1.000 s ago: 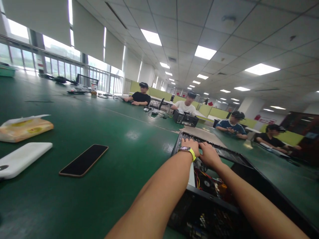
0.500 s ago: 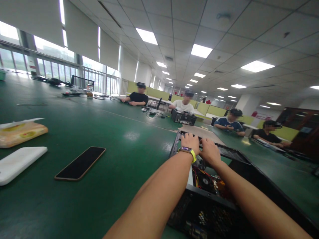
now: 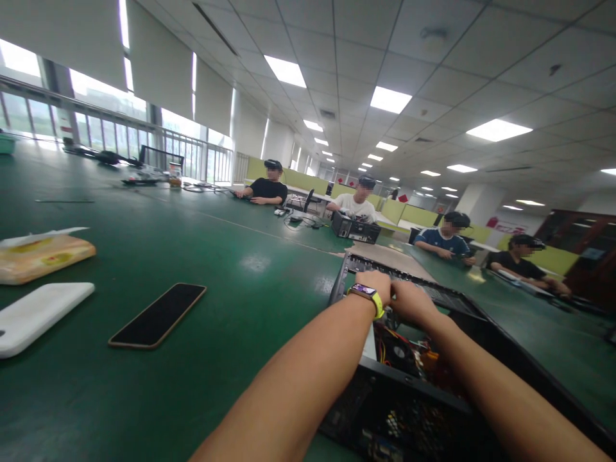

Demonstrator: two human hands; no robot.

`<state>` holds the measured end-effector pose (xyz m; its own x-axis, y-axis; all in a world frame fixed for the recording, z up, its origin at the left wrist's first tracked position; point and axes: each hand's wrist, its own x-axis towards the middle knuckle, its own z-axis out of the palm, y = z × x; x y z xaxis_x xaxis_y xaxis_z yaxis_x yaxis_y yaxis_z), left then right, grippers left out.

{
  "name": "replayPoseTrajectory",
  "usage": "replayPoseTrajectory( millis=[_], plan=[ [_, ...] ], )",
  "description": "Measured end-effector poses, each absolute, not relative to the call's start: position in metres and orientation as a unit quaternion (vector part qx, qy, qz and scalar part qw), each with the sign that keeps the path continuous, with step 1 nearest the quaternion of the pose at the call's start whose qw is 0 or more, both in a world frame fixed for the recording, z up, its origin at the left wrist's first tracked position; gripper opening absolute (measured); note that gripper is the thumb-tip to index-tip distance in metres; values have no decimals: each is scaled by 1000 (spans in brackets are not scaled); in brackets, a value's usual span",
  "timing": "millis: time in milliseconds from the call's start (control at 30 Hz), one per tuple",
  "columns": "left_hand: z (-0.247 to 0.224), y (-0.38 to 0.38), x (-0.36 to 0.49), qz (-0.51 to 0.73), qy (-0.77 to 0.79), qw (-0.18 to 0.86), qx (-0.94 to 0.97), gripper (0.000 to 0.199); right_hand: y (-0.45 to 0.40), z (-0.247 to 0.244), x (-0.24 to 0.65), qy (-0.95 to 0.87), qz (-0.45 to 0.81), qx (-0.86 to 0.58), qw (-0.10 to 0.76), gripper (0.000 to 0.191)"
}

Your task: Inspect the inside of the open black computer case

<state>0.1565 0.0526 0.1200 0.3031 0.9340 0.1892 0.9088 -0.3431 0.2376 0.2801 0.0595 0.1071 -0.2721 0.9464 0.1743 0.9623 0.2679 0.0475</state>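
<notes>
Black PC case point(image 3: 418, 387) sits open on green table point(image 3: 226, 276), w/ L hand point(image 3: 374, 281) & R hand point(image 3: 412, 301) together at its far end, fingertips hidden, so I can't tell grip; nearby wires point(image 3: 383, 346) may snag if either jerks back.

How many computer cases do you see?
2: an open case by the left hand and right hand, and a farther case before the person in white. Others may be hidden.

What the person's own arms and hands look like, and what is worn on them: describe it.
The left hand and right hand are ungloved; no sleeves show on the forearms. The left wrist wears a rectangular watch with a lit screen and yellow-green strap; the right wrist is bare.
</notes>
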Motion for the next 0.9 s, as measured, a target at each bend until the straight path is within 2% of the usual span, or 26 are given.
replayPoseTrajectory(
  millis=[100, 200, 367, 467, 900],
  plan=[
    [122, 52, 156, 203, 568, -16, 798, 33, 60, 116, 281, -767, -117, -620, 114, 39],
    [116, 56, 153, 195, 579, -27, 791, 38, 62, 115, 284, -765, -119, -622, 118, 49],
    [110, 65, 151, 144, 576, -13, 805, 42, 64, 110, 289, -785, -86, -608, 83, 39],
    [112, 66, 151, 128, 571, -17, 811, 43, 65, 111, 289, -780, -87, -614, 83, 40],
    [143, 59, 167, 36, 559, -46, 827, 28, 53, 121, 280, -776, -93, -619, 72, 34]
  ],
)
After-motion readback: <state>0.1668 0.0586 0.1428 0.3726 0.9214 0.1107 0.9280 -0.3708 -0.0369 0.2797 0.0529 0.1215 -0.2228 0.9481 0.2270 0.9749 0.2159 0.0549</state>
